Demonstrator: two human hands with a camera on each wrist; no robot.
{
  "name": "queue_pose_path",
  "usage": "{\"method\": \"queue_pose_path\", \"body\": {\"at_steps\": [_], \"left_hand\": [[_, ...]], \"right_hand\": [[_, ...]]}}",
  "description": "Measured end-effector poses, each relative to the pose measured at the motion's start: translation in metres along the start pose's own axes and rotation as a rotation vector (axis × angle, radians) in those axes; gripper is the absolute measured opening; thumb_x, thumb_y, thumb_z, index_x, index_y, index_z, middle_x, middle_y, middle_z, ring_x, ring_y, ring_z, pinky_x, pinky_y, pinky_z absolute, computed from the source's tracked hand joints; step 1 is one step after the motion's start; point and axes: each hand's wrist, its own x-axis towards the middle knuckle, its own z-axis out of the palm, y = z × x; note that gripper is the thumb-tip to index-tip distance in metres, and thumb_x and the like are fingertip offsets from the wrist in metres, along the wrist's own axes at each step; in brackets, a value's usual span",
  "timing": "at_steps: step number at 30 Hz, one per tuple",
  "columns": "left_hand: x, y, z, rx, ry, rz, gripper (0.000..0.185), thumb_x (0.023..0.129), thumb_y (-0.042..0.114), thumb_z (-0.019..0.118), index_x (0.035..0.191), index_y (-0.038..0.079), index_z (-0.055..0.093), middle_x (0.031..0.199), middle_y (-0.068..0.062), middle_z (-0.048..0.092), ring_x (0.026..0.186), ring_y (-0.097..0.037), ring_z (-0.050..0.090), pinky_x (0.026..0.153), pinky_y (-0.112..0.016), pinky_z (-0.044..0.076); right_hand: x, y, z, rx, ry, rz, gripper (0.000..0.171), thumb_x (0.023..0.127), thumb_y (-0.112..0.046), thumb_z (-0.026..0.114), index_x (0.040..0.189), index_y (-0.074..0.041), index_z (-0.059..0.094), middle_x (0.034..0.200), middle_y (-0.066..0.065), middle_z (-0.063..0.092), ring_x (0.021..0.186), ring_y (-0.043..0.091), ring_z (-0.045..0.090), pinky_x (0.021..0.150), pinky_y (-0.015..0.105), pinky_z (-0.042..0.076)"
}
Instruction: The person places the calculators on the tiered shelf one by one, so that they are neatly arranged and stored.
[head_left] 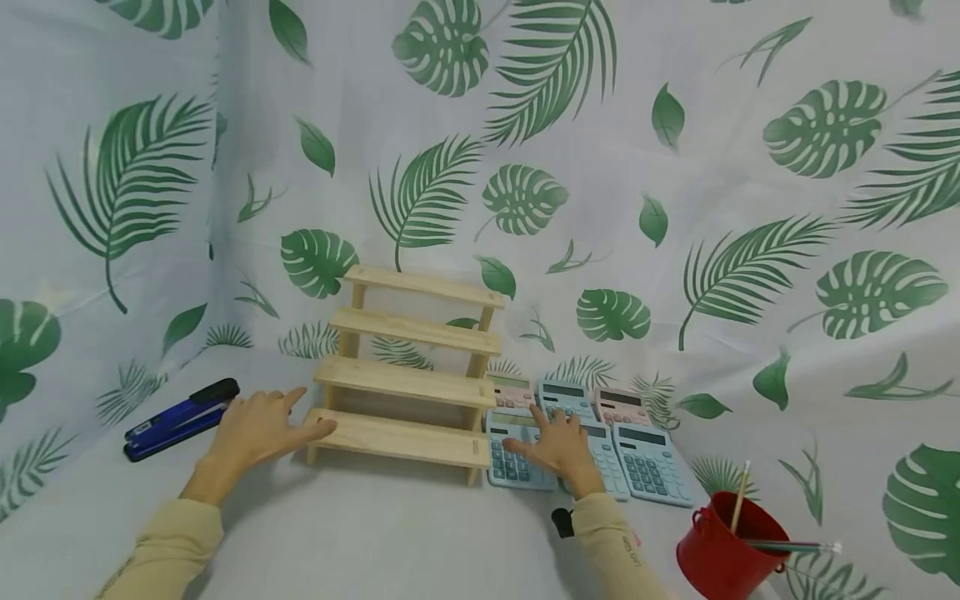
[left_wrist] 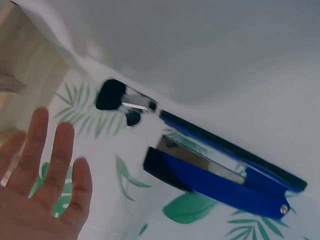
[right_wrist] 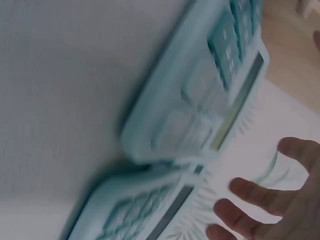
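Observation:
A small wooden stepped shelf (head_left: 408,379) with several tiers stands on the leaf-print cloth. My left hand (head_left: 258,429) lies open beside its lowest step, thumb touching the step's left end. To the shelf's right lie several calculators in two rows, blue ones (head_left: 652,462) in front and pink ones (head_left: 621,406) behind. My right hand (head_left: 555,446) hovers open, fingers spread, over the front-row blue calculators (right_wrist: 200,95). The left wrist view shows my left hand's straight fingers (left_wrist: 60,155) near a blue stapler (left_wrist: 220,170).
A blue and black stapler (head_left: 180,418) lies left of my left hand. A red metal bucket (head_left: 727,546) with pencils stands at the front right. Leaf-print cloth (head_left: 675,208) covers the table and rises as a backdrop close behind the shelf.

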Motion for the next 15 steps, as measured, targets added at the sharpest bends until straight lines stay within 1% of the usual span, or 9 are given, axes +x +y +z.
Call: {"method": "queue_pose_path", "body": {"at_steps": [1, 2, 4, 5, 7, 9, 11, 12, 15], "left_hand": [[-0.002, 0.001, 0.001, -0.002, -0.011, 0.009, 0.098, 0.080, 0.084, 0.054, 0.136, 0.004, 0.061, 0.092, -0.021, 0.073, 0.071, -0.032, 0.065, 0.064, -0.053, 0.052], [-0.004, 0.001, 0.003, -0.002, -0.020, 0.019, 0.097, 0.079, 0.083, 0.056, 0.134, 0.003, 0.062, 0.089, -0.019, 0.073, 0.067, -0.030, 0.064, 0.058, -0.049, 0.051], [-0.007, 0.001, 0.007, -0.010, -0.038, 0.032, 0.096, 0.077, 0.082, 0.060, 0.131, 0.002, 0.064, 0.086, -0.017, 0.073, 0.066, -0.027, 0.063, 0.052, -0.043, 0.046], [-0.008, 0.002, 0.009, -0.012, -0.040, 0.042, 0.093, 0.077, 0.081, 0.062, 0.128, 0.003, 0.066, 0.084, -0.015, 0.072, 0.066, -0.027, 0.064, 0.053, -0.042, 0.047], [-0.009, 0.002, 0.013, -0.006, -0.019, 0.061, 0.085, 0.076, 0.078, 0.065, 0.117, 0.004, 0.069, 0.085, -0.012, 0.072, 0.068, -0.025, 0.063, 0.055, -0.041, 0.046], [-0.007, 0.004, 0.016, -0.017, -0.002, 0.073, 0.072, 0.076, 0.075, 0.068, 0.102, 0.008, 0.069, 0.075, -0.005, 0.066, 0.064, -0.021, 0.059, 0.054, -0.038, 0.042], [-0.005, 0.005, 0.018, -0.033, 0.012, 0.079, 0.061, 0.076, 0.073, 0.070, 0.088, 0.013, 0.063, 0.066, 0.001, 0.055, 0.058, -0.016, 0.050, 0.051, -0.034, 0.034], [-0.004, 0.005, 0.019, -0.038, 0.018, 0.080, 0.058, 0.076, 0.072, 0.071, 0.083, 0.015, 0.059, 0.064, 0.003, 0.050, 0.057, -0.015, 0.046, 0.051, -0.032, 0.031], [-0.002, 0.006, 0.020, -0.055, 0.032, 0.080, 0.056, 0.076, 0.070, 0.073, 0.074, 0.018, 0.051, 0.061, 0.005, 0.039, 0.055, -0.013, 0.039, 0.051, -0.030, 0.025]], "right_hand": [[0.000, -0.004, 0.004, 0.002, -0.017, -0.001, 0.098, 0.082, -0.078, 0.057, 0.156, -0.018, 0.036, 0.152, 0.035, 0.036, 0.137, 0.063, 0.033, 0.107, 0.073, 0.031], [-0.001, -0.008, 0.008, -0.005, -0.038, -0.001, 0.098, 0.081, -0.079, 0.057, 0.156, -0.018, 0.037, 0.152, 0.037, 0.035, 0.138, 0.063, 0.032, 0.107, 0.072, 0.032], [-0.001, -0.016, 0.015, -0.025, -0.077, -0.001, 0.098, 0.081, -0.079, 0.057, 0.154, -0.017, 0.039, 0.151, 0.039, 0.035, 0.137, 0.064, 0.033, 0.106, 0.071, 0.036], [-0.001, -0.020, 0.018, -0.033, -0.094, 0.003, 0.097, 0.081, -0.079, 0.058, 0.154, -0.018, 0.040, 0.151, 0.041, 0.034, 0.137, 0.064, 0.033, 0.105, 0.071, 0.037], [0.000, -0.025, 0.021, -0.049, -0.119, 0.020, 0.096, 0.081, -0.076, 0.060, 0.154, -0.017, 0.040, 0.150, 0.043, 0.032, 0.136, 0.065, 0.033, 0.101, 0.071, 0.041], [0.001, -0.029, 0.022, -0.065, -0.134, 0.045, 0.094, 0.081, -0.072, 0.062, 0.154, -0.016, 0.040, 0.147, 0.045, 0.034, 0.134, 0.066, 0.036, 0.098, 0.070, 0.043], [0.002, -0.032, 0.023, -0.068, -0.153, 0.086, 0.095, 0.082, -0.069, 0.064, 0.155, -0.016, 0.037, 0.144, 0.047, 0.035, 0.131, 0.066, 0.038, 0.096, 0.069, 0.045], [0.003, -0.033, 0.024, -0.069, -0.164, 0.105, 0.095, 0.082, -0.068, 0.064, 0.156, -0.015, 0.035, 0.143, 0.047, 0.036, 0.129, 0.066, 0.039, 0.095, 0.069, 0.045], [0.006, -0.036, 0.025, -0.076, -0.191, 0.151, 0.097, 0.082, -0.067, 0.065, 0.157, -0.015, 0.032, 0.138, 0.048, 0.039, 0.125, 0.065, 0.043, 0.094, 0.067, 0.047]]}}
